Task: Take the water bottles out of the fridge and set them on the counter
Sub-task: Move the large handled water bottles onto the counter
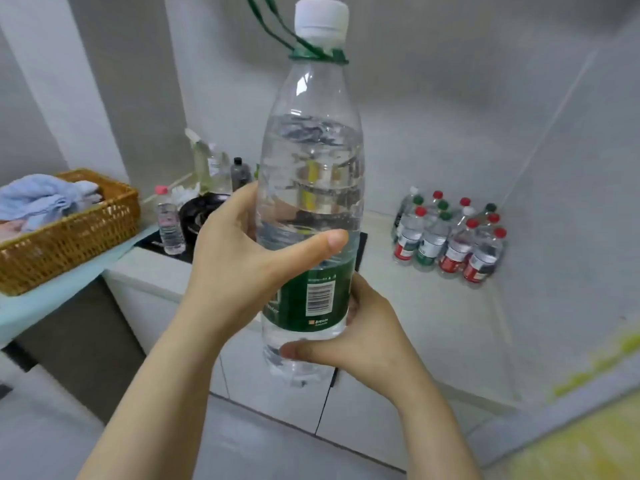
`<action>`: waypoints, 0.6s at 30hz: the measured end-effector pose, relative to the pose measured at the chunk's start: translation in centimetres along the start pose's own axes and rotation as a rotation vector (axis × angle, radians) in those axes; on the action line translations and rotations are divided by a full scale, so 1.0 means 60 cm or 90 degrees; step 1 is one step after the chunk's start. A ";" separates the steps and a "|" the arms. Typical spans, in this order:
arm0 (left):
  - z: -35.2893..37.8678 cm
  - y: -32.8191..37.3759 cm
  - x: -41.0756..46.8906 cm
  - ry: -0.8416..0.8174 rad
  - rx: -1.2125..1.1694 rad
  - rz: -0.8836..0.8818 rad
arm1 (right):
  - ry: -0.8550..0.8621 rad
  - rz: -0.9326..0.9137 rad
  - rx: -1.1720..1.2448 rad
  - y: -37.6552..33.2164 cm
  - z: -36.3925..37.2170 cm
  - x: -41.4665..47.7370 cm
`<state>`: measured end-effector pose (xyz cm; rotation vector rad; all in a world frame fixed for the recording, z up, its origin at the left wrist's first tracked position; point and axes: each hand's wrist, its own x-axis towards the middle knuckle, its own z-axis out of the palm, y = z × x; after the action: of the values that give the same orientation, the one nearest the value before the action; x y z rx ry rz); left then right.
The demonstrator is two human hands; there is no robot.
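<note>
Both hands are wrapped round one large water bottle [311, 161]. The left hand [242, 261] clasps its middle with the thumb across the near face, and the right hand [367, 334] cups it lower down, thumb below the green label [311, 299]. The bottle is upright in the air, above the near edge of the counter [408, 306], not yet set down. Its white cap [322, 19] is on, and a green cord [317, 57] looped round the neck trails up and left out of view.

That cord could snag or drag as the bottle goes down. The smooth plastic, if damp from the fridge, might slip should either hand let go early. Set too close to the near edge it could topple off; pushed too far right it could knock the cluster of bottles [450, 244].

The held bottle has water up to its shoulder and air above. The cluster, with red, green and white caps, stands in the far right corner of the counter; their fill is hard to judge. On the left, a wicker basket [72, 233] holds pale blue cloths [45, 199]. Just right of it stands a small clear bottle [168, 226] with a pink cap
</note>
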<state>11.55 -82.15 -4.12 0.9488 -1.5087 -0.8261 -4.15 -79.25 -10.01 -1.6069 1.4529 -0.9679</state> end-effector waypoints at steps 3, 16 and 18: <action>0.071 -0.011 0.045 -0.033 -0.014 -0.011 | 0.036 0.021 -0.011 0.035 -0.064 0.024; 0.290 -0.066 0.191 -0.175 -0.057 -0.007 | 0.147 0.091 -0.036 0.155 -0.243 0.115; 0.315 -0.081 0.218 -0.206 -0.064 -0.009 | 0.164 0.102 -0.030 0.170 -0.258 0.135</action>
<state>-7.36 -96.02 -5.52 0.7778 -1.7185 -1.0944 -21.88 -88.73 -12.08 -1.4119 1.7616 -1.0846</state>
